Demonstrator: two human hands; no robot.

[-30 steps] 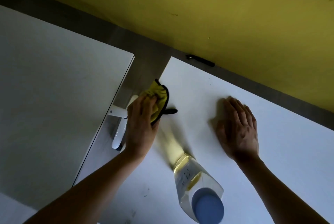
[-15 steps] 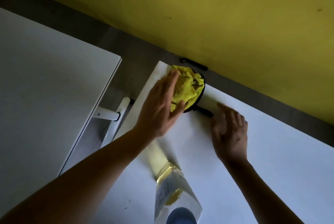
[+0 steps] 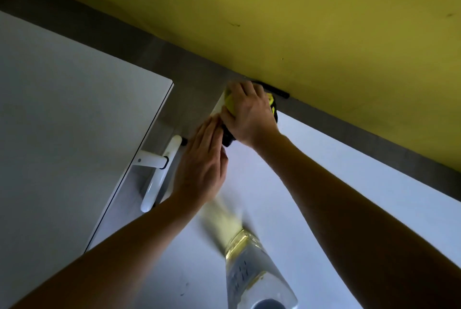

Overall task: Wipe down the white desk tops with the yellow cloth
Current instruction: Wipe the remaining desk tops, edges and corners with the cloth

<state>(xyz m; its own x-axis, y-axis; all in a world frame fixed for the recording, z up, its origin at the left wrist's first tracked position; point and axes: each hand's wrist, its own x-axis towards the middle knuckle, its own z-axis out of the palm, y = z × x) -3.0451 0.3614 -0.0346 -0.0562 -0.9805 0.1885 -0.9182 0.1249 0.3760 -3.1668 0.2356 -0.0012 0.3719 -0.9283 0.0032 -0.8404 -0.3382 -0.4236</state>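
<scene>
Now R hand [image 3: 247, 115] grips yellow cloth [image 3: 229, 104] at desk [image 3: 311, 184] corner; L hand [image 3: 203, 164] flat, fingers together.

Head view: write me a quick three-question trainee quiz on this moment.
1. True or false: the right hand holds the cloth at the far corner of the desk.
2. The left hand is: A) flat, with straight fingers; B) a fist; C) out of view.
3. Fill in: compared with the cloth, the bottle stands ___ to the person.

Key: 1 true; 2 A; 3 nearer.
</scene>
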